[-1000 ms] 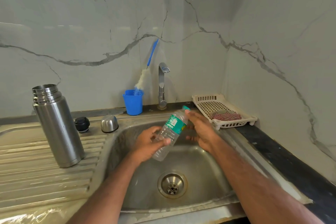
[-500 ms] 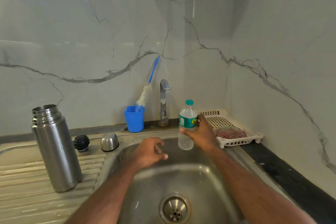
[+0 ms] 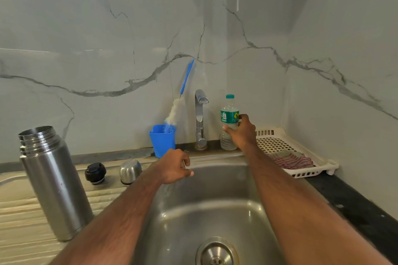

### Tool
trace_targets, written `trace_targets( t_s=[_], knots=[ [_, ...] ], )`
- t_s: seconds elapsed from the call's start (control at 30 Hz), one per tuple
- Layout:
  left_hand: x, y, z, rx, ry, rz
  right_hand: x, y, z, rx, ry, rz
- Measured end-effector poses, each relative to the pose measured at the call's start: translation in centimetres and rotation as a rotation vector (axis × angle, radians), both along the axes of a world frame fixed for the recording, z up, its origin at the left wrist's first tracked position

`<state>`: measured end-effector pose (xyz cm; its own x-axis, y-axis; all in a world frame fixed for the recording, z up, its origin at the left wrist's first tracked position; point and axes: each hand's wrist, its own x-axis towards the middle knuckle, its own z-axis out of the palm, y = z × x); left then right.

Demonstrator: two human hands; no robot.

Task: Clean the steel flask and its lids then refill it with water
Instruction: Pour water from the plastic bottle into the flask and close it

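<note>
The open steel flask (image 3: 55, 180) stands upright on the ribbed drainboard at the left. Behind it lie its black inner lid (image 3: 95, 173) and its steel cap (image 3: 130, 170), side by side near the sink's back edge. My right hand (image 3: 242, 133) grips a clear plastic water bottle (image 3: 228, 114) with a teal cap, upright on the ledge just right of the tap (image 3: 200, 118). My left hand (image 3: 175, 165) hovers over the sink's back left corner with fingers loosely curled, holding nothing.
The steel sink (image 3: 215, 211) with its drain (image 3: 216, 254) lies below my arms. A blue cup (image 3: 162, 141) holding a bottle brush (image 3: 178, 103) stands left of the tap. A white plastic tray (image 3: 301, 157) with a striped cloth (image 3: 293, 160) sits at the right corner.
My right hand took the bottle from my left hand, stood it upright and carried it back to the ledge beside the tap. My left hand let go and stayed over the sink.
</note>
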<state>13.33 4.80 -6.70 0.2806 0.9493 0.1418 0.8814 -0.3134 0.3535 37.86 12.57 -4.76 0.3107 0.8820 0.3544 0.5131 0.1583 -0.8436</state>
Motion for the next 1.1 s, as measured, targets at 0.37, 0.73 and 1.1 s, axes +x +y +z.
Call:
trace_targets(
  t_s=[0.37,0.73,1.1],
  knots=[
    [-1.4,-0.6,0.1,0.053,0.054,0.016,-0.6,0.1,-1.0,-0.036,-0.043,-0.017],
    [-2.4,-2.8,0.6,0.067,0.0,0.018,-0.8,-2.7,-0.5,-0.1,-0.035,-0.062],
    [-3.0,-13.4,1.7,0.248,-0.338,0.114,-8.9,-12.0,-2.3,0.118,-0.198,0.14]
  ],
)
